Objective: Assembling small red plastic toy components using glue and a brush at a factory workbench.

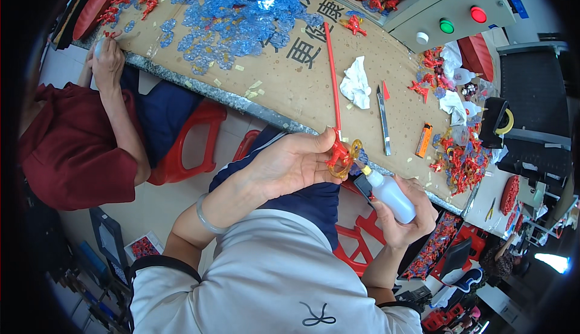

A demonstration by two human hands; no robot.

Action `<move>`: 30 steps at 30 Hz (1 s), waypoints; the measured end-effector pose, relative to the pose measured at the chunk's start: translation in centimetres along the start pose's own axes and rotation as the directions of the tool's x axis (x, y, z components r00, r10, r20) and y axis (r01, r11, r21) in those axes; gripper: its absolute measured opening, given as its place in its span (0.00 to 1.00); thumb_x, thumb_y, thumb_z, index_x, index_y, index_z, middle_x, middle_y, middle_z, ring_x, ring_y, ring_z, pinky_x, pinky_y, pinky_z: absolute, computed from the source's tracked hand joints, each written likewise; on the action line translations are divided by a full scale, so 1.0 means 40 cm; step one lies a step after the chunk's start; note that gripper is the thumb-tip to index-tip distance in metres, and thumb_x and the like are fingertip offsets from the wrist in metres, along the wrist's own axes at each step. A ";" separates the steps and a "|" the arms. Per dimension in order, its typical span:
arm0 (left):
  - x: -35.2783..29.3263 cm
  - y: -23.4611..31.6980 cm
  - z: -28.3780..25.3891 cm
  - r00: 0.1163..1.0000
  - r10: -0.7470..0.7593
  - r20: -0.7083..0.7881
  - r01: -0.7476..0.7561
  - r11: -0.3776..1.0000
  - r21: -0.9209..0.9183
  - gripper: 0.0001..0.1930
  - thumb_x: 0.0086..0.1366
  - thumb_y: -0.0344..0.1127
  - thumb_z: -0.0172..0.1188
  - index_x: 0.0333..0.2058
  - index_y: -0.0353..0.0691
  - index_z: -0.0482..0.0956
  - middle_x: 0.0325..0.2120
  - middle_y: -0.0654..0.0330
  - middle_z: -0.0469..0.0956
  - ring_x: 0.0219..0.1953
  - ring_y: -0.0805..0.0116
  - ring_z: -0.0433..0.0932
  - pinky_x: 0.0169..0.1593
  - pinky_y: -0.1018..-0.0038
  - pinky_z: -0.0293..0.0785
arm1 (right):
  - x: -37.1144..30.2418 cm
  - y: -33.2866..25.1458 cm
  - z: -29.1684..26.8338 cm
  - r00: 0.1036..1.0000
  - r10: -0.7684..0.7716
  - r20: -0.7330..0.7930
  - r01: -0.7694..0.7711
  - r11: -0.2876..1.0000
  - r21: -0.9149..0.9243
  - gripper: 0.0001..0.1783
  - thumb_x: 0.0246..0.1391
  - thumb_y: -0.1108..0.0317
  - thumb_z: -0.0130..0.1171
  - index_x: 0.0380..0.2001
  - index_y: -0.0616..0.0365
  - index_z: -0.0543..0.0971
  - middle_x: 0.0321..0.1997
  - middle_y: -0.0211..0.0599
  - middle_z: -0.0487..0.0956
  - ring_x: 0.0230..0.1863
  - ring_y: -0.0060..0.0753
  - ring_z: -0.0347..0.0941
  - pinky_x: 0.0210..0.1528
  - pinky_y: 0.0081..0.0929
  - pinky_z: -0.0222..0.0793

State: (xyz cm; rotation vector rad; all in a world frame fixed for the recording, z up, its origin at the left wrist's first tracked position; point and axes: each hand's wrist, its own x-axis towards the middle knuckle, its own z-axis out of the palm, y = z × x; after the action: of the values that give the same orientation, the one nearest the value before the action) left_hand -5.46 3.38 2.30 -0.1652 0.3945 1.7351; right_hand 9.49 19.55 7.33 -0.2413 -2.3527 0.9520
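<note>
My left hand [296, 159] is closed on a small red plastic figurine [338, 153] with a translucent yellow ring-shaped part [353, 156], held just past the table's near edge. A translucent blue piece [362, 160] shows beside the ring; whether it is joined to the figurine I cannot tell. In my right hand [417, 225] is a white squeeze bottle [391, 196] with a yellow-collared nozzle. Its tip points up and left, close to the yellow and blue parts; contact is not clear. A long red rod [331, 74] lies on the table, its near end by the figurine.
A large heap of translucent blue pieces [235, 14] covers the far table. Crumpled tissue [356, 83], a slim metal tool [383, 119] and an orange object [424, 139] lie nearby. Red figurines [462, 168] pile up at right, below a button box [453, 17]. Another person's hands [107, 62] work at left.
</note>
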 end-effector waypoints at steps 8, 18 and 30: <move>-0.003 0.002 0.001 1.000 0.005 0.004 -0.005 1.000 -0.001 0.19 0.67 0.46 0.51 0.44 0.34 0.72 0.38 0.54 0.77 0.39 0.65 0.78 0.42 0.69 0.76 | 0.005 -0.002 0.003 1.000 -0.016 -0.005 0.016 1.000 -0.006 0.24 0.26 0.73 0.71 0.32 0.72 0.79 0.24 0.48 0.80 0.27 0.42 0.79 0.35 0.32 0.72; 0.001 -0.003 0.000 1.000 0.013 -0.006 -0.013 1.000 -0.016 0.19 0.67 0.46 0.51 0.44 0.34 0.71 0.38 0.54 0.77 0.40 0.65 0.78 0.43 0.68 0.76 | 0.002 -0.007 0.001 1.000 0.020 -0.011 -0.020 1.000 -0.006 0.23 0.26 0.73 0.71 0.32 0.72 0.79 0.24 0.48 0.80 0.27 0.41 0.79 0.35 0.32 0.72; -0.001 -0.001 -0.001 1.000 0.006 0.009 -0.006 1.000 -0.007 0.19 0.67 0.46 0.51 0.44 0.35 0.72 0.38 0.54 0.77 0.39 0.65 0.78 0.43 0.67 0.76 | 0.001 -0.003 0.002 1.000 0.020 -0.006 -0.020 1.000 0.014 0.24 0.26 0.73 0.72 0.33 0.72 0.79 0.24 0.47 0.80 0.27 0.41 0.79 0.36 0.32 0.72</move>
State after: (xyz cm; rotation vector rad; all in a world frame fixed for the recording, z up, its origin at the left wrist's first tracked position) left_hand -5.44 3.35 2.26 -0.1616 0.3826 1.7428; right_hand 9.44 19.44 7.39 -0.2621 -2.3407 0.9756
